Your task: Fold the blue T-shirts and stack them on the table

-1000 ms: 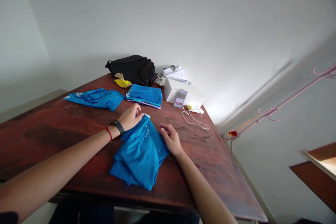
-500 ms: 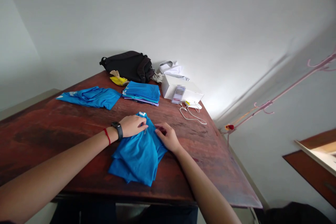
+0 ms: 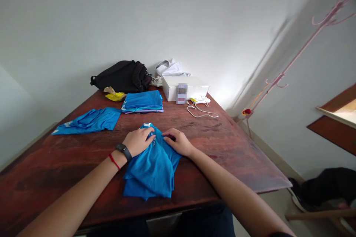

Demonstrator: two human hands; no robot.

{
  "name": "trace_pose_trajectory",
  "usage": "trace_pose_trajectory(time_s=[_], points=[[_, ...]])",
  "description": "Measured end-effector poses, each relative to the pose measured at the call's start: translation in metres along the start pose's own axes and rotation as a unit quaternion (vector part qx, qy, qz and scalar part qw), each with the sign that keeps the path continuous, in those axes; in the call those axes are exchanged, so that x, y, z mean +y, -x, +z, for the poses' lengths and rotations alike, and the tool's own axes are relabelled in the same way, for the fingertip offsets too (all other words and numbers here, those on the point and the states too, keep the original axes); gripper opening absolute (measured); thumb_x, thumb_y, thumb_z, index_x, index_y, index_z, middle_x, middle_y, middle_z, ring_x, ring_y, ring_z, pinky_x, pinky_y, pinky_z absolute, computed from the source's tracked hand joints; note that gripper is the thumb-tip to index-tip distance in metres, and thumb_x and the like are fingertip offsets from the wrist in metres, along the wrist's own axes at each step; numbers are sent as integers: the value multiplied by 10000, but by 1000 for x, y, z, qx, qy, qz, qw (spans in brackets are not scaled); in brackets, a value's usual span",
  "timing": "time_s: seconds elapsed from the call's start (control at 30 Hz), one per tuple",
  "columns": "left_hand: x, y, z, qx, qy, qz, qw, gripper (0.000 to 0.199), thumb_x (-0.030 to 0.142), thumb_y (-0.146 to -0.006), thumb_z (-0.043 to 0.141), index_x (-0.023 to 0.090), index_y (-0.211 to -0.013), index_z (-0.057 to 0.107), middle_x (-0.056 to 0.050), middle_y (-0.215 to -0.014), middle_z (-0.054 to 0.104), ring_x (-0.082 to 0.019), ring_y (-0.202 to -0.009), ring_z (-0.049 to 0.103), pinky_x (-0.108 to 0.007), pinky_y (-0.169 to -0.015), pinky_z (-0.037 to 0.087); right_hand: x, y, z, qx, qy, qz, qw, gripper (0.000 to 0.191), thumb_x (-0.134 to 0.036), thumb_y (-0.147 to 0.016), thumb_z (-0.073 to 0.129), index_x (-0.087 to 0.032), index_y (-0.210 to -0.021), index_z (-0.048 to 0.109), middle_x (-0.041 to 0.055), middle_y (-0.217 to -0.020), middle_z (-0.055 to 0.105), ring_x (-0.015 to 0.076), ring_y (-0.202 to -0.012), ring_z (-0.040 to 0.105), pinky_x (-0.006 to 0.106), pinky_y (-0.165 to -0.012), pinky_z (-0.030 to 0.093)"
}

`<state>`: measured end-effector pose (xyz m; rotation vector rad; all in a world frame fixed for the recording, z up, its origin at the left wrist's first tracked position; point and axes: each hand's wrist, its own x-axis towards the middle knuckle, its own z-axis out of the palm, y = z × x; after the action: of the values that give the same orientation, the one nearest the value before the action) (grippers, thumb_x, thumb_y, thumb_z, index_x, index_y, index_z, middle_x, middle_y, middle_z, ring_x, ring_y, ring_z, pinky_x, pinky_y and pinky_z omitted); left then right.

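Observation:
A blue shirt with white lettering lies partly folded and wrinkled on the wooden table, its narrow end with a white patch pointing away from me. My left hand, with a dark band and a red string at the wrist, lies over the shirt's left side, fingers curled on the cloth near the lettering. On the opposite edge, my right hand has its thumb and fingers drawn together at the fabric. Beyond them sits a stack of folded blue shirts. Another blue garment lies crumpled to the left.
At the back of the wooden table are a black backpack, a yellow packet, a white box and white cloth. A white device with a cable lies near the box. A pink coat rack leans at right.
The view has shifted and levelled out. Both hands stay at the shirt in nearly the same places, with the left fingers and thumb slightly further apart.

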<state>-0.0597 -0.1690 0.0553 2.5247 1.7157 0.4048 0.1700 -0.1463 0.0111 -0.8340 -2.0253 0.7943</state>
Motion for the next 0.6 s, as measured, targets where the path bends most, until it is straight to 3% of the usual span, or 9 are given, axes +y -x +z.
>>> trace_pose_trajectory(time_s=[0.07, 0.17, 0.27, 0.33, 0.47, 0.6], points=[[6, 2, -2, 44, -29, 46, 998, 379, 341, -1000, 496, 265, -1366, 564, -110, -1267, 666, -308, -1141, 632, -393, -850, 520, -2, 0, -2, -1, -21, -4, 1000, 310, -426, -971, 582, -230, -1173, 711, 66, -1057, 698, 206, -959, 666, 346, -875, 539], [16, 7, -2, 74, -37, 150, 985, 576, 352, -987, 548, 276, -1534, 385, -134, -1397, 572, -319, -1281, 535, -473, -1044, 450, -8, 1, -8, -16, -50, -34, 998, 538, -528, -945, 598, -247, -1403, 567, 100, -1282, 620, 243, -1172, 611, 387, -998, 508], [28, 12, 0, 50, -26, 234, 971, 714, 409, -948, 624, 298, -1575, 300, -151, -1475, 499, -348, -1344, 475, -544, -1097, 389, -16, 4, -14, -45, -15, -81, 996, 872, -589, -832, 717, -273, -1559, 353, 124, -1534, 424, 306, -1424, 405, 463, -1152, 375], [36, 16, 2, 20, -15, 264, 964, 742, 411, -930, 656, 312, -1574, 300, -149, -1454, 524, -349, -1333, 487, -561, -1103, 376, -23, 6, -15, -62, 40, -98, 992, 1004, -595, -743, 794, -314, -1576, 309, 104, -1634, 280, 351, -1501, 261, 523, -1200, 274], [50, 22, 7, -27, 30, 290, 956, 826, 499, -861, 737, 333, -1561, 330, -133, -1434, 555, -354, -1295, 525, -546, -1094, 393, -34, 11, -11, -83, 91, -116, 986, 1042, -577, -650, 860, -371, -1545, 367, 42, -1686, 146, 396, -1533, 125, 596, -1210, 180], [54, 25, 13, -48, 66, 271, 959, 831, 530, -826, 763, 345, -1539, 380, -108, -1395, 596, -357, -1253, 564, -531, -1055, 444, -36, 14, -8, -106, 59, -120, 985, 909, -504, -688, 867, -388, -1491, 457, 28, -1658, 253, 363, -1513, 237, 551, -1195, 278]])
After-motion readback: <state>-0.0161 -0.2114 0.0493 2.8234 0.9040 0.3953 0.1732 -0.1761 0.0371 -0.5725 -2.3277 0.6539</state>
